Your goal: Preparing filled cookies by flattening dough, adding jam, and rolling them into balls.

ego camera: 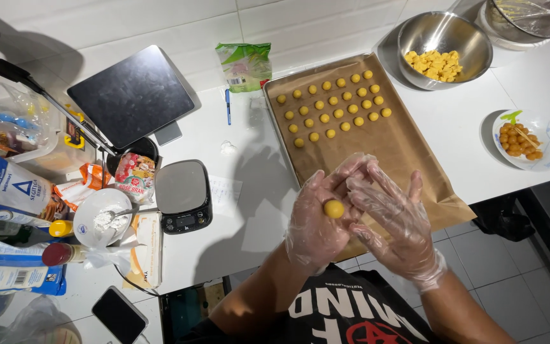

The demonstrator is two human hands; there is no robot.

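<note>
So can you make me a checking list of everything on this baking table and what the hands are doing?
Surface: white table, crowded on its left side.
Job's things: yellow dough ball; lined baking tray with rows of small balls; steel bowl of yellow pieces.
Clutter: kitchen scale, tablet, flour bowl, packets, phone, pen.
Grippers: gloved left hand cups the ball; gloved right hand open beside it.
Cables: nothing seen.
Surroundings: tiled floor, plate of browned balls.
</note>
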